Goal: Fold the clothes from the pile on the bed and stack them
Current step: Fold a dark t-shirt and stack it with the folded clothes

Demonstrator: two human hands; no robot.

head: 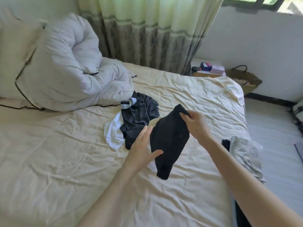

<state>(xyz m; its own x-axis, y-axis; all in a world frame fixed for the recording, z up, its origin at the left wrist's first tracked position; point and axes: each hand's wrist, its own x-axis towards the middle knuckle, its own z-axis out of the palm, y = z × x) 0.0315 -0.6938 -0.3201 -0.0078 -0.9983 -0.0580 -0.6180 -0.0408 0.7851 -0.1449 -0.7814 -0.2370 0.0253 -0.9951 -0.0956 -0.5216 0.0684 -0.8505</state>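
A black garment (169,141) hangs above the cream bed sheet (65,153), its lower end close to the sheet. My right hand (196,123) pinches its top corner. My left hand (142,148) is flat with straight fingers against the garment's left edge, thumb on its front. Behind it lies a small pile: a dark shiny garment with a pale blue collar (139,115) on top of a white garment (113,135). A folded pale patterned cloth (246,153) lies at the bed's right edge with something black (226,144) beside it.
A bunched white duvet (70,66) and a pillow (14,51) fill the bed's far left. Beyond the bed stand curtains (147,30), a small table with boxes (209,69) and a woven basket (244,79). The floor (275,145) lies to the right.
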